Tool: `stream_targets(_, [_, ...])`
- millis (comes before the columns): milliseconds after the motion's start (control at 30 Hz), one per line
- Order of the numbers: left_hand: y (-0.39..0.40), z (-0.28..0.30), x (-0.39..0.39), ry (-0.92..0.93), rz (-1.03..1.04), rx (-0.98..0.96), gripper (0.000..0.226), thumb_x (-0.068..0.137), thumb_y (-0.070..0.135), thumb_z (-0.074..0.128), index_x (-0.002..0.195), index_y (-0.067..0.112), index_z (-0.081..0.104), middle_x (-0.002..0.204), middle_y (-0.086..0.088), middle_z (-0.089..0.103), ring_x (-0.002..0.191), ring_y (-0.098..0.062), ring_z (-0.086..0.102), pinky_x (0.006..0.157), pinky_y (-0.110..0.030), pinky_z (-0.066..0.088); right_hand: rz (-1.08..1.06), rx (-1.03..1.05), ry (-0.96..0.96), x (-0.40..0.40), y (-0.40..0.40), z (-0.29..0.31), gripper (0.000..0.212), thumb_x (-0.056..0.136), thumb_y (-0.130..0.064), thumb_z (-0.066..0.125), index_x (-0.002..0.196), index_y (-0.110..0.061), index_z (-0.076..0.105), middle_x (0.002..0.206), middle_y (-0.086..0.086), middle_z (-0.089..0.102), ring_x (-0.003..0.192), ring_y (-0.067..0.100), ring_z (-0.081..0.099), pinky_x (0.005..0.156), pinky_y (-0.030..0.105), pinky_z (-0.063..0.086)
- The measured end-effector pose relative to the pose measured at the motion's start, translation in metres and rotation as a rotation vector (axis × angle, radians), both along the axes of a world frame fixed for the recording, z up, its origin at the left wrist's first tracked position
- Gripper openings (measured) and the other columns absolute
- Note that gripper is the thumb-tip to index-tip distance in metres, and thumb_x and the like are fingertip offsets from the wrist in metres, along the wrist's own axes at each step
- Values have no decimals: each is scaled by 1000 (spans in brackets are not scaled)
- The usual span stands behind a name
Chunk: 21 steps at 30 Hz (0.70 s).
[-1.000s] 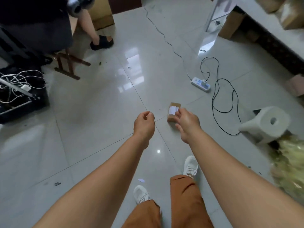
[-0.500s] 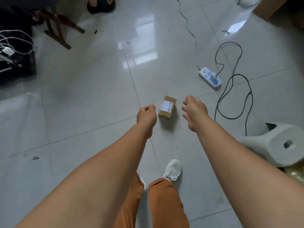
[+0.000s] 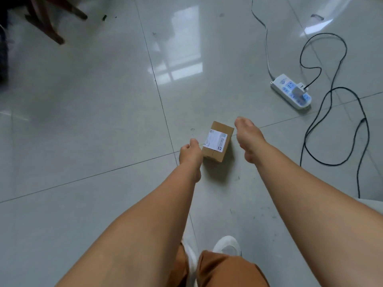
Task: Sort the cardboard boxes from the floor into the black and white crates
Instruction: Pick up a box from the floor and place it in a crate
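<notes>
A small brown cardboard box (image 3: 220,149) with a white label lies on the grey tiled floor, in the middle of the view. My left hand (image 3: 190,155) is at the box's near left corner with its fingers curled, holding nothing; whether it touches the box I cannot tell. My right hand (image 3: 247,136) hangs just right of the box, near its far right corner, fingers relaxed and pointing down, a small gap from the cardboard. Neither the black crate nor the white crate is in view.
A white power strip (image 3: 291,91) lies to the right, with a black cable (image 3: 310,139) looping across the floor beside it. Wooden stool legs (image 3: 52,27) stand at the top left. My white shoes (image 3: 227,244) are below.
The view has tilted down and closed in on the box. Both hands have come lower and now flank it, the left at its near corner and the right beside its far corner.
</notes>
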<state>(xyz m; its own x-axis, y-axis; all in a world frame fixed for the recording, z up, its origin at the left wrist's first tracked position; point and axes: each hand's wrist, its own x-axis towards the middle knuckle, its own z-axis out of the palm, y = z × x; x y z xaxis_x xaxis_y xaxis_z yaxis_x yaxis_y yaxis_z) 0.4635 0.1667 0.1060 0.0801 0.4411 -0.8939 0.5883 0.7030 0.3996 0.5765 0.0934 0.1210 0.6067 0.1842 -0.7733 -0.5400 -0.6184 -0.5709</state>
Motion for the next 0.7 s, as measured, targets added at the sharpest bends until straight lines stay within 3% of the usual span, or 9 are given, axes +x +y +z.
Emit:
stream_targets(133, [-1,-69,7,25,45,-56,56,96,47,33,144,19,36,140,-6,47,125,-26,47,104,-39,39,93,2,-34,12,10,-71,44,103,-36,29,146,-27,36,124,-2,42,108,18,41,87,31,30])
stream_targets(267, [2,-128,14,32,74,-57,50,99,46,31,134,12,43,94,-3,50,83,-18,51,80,-31,43,184,-49,-130,23,22,-139,47,102,-37,31,148,-26,34,152,0,33,135,22,36,100,33,32])
stream_targets(300, [3,-139,17,26,82,-72,49,100,45,31,132,11,45,94,-4,51,81,-17,49,78,-30,44,210,-59,-160,27,24,-152,48,102,-37,31,148,-26,33,154,1,30,137,23,33,106,36,31])
stream_targets(400, [4,-163,23,0,112,-111,52,99,46,30,132,11,48,131,-9,56,114,-24,56,94,-34,46,295,-81,-204,35,30,-181,50,102,-37,29,150,-24,29,156,2,24,142,26,26,115,43,25])
stream_targets(433, [5,-168,25,-7,135,-116,53,98,48,29,132,12,49,133,-9,57,123,-25,53,97,-35,45,316,-80,-201,37,32,-186,50,102,-38,28,151,-24,28,157,2,24,142,26,25,115,45,25])
stream_targets(567, [15,-167,32,-45,192,-94,48,98,48,27,118,13,54,120,-4,65,116,-22,58,95,-33,45,314,-61,-194,38,36,-182,48,102,-38,30,148,-25,34,154,3,29,135,24,36,108,37,32])
stream_targets(700, [32,-119,36,-76,185,-33,39,100,45,29,90,15,52,91,2,58,95,-16,56,87,-33,45,210,-3,-169,38,37,-140,42,102,-38,30,140,-25,43,146,4,35,105,17,44,86,30,34])
